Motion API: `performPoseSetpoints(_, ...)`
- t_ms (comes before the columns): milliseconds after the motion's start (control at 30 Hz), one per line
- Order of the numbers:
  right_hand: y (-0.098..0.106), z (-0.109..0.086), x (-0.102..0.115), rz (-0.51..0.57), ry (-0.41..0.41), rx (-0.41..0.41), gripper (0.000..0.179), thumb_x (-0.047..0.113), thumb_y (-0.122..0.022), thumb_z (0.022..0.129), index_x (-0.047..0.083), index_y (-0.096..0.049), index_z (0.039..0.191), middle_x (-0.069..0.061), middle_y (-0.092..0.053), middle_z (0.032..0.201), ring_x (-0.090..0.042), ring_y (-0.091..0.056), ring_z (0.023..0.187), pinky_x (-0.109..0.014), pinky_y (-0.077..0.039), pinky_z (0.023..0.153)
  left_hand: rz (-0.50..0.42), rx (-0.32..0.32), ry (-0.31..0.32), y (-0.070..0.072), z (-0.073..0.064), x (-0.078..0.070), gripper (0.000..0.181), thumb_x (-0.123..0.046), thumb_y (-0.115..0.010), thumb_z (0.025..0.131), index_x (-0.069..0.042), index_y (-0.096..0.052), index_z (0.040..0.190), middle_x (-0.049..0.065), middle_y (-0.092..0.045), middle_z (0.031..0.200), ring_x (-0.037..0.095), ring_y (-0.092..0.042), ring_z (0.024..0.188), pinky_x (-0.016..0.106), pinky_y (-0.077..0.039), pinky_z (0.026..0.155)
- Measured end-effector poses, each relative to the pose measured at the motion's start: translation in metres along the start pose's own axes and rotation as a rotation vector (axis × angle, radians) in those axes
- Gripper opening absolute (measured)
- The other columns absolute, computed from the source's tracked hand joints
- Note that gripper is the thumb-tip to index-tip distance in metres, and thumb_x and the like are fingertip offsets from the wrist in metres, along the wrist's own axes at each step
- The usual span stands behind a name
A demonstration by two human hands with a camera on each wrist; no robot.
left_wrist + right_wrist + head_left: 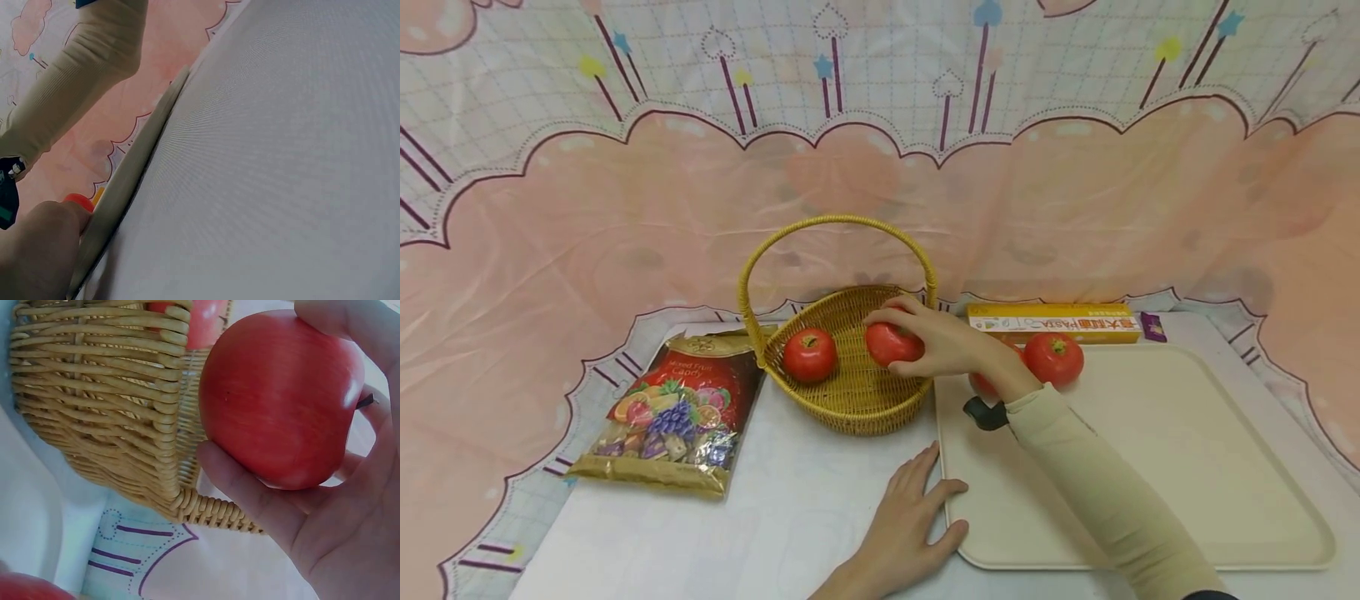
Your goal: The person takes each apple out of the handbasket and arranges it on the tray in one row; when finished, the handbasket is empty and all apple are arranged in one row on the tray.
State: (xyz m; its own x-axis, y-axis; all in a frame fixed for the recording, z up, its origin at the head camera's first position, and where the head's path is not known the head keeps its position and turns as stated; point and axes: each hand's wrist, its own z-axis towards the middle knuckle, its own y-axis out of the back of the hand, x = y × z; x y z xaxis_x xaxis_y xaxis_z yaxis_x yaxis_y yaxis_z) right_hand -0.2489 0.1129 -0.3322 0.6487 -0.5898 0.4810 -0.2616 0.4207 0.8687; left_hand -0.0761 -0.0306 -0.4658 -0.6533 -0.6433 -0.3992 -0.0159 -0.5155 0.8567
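**Red apple (281, 400) in your right hand (943, 342), over the wicker basket (850, 421)**

The patterned cloth (700, 200) hangs across your 12 o'clock, behind a white table (820, 483). On the table, the cream tray (1187, 467) covers your 1 to 2 o'clock. The basket stands near 12 with its handle up, and the candy bag (677, 417) lies at your 10 to 11. Its red panel reads "Mixed Fruit Candy"; you can't make out the small gold mark above that. Along the tray's far edge, toward its 11, the yellow-and-white box (1052, 325) shows "PASTA" beside large Chinese characters.

Your left hand (906, 529) is relaxed, fingers extended, with thumb and index finger at the tray's rim on its 8 o'clock side. Your right hand grasps the apple, thumb and fingers around it, at the basket's 2 o'clock; you can't tell whether it touches the weave. Another red fruit (809, 356) sits inside at 9. At the tray's 11, two red fruits (1054, 360) lie together, one partly behind your right wrist. Smallest is the purple packet (1153, 327), just off the box's 3 o'clock end, its print too small to read.
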Motion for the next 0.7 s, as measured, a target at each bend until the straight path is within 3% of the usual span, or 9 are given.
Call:
performPoseSetpoints(167,-0.002,-0.009,0.001,0.013,0.015,-0.04,0.057,0.04,-0.067,0.083,0.036,-0.043,0.135,0.003,-0.035,0.14,-0.022,-0.055,0.109,-0.04,-0.052,0.089,0.013,-0.015,-0.01,0.0,0.0,0.001,0.031,-0.045,-0.049,0.094,-0.029,-0.053,0.12,0.015,-0.032,0.15,0.029,-0.035,0.137,0.05,-0.034,0.107)
performPoseSetpoints(433,-0.004,-0.022,0.002,0.069,0.02,-0.089,0.058,0.039,-0.068,0.082,0.036,-0.044,0.135,0.006,-0.035,0.141,-0.021,-0.055,0.112,-0.041,-0.052,0.091,0.007,0.013,0.013,0.0,-0.001,0.0,0.032,-0.046,-0.049,0.093,-0.03,-0.053,0.12,0.014,-0.031,0.151,0.028,-0.033,0.139,0.05,-0.033,0.108)
performPoseSetpoints(700,-0.008,-0.041,-0.001,0.13,-0.054,-0.143,0.06,0.043,-0.068,0.082,0.047,-0.039,0.134,0.013,-0.032,0.144,-0.02,-0.05,0.119,-0.045,-0.05,0.093,0.011,0.008,0.008,-0.001,-0.001,0.001,0.032,-0.046,-0.049,0.093,-0.03,-0.053,0.121,0.013,-0.03,0.152,0.027,-0.032,0.139,0.049,-0.033,0.109)
